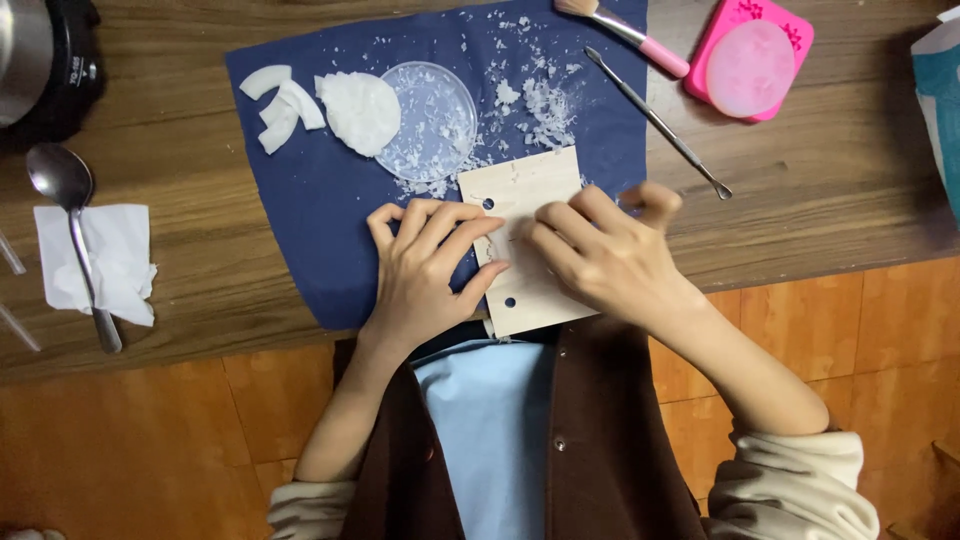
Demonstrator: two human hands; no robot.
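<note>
Wooden bench (820,190) runs across the top half of the view, orange floor tiles below it. Dark blue cloth (330,190) spread on it, littered with white flakes (545,100).

Both hands on a thin pale wooden board (525,190) at centre, its near end hanging over the bench edge at 6 o'clock. Board has two small round holes visible.
- left hand (425,275): fingers curled and pressed down on the board's left edge, steadying it
- right hand (605,255): fingers bunched against the board face, thumb raised; whether it pinches something small I cannot tell

Around it:
- clear round dish (435,120) at 11 o'clock, flakes inside
- white scalloped lump (358,110) just beside the dish, curved white pieces (280,100) further left
- metal pick tool (655,120) at 1 o'clock, untouched
- pink-handled brush (630,32) at 12 o'clock
- pink square mould (750,65) far at 1 o'clock
- spoon (70,230) on a white tissue (105,265) at 9 o'clock

Progress read: plenty of shavings already down, so scraping looks largely done; hands now at the board, tools lying idle
</note>
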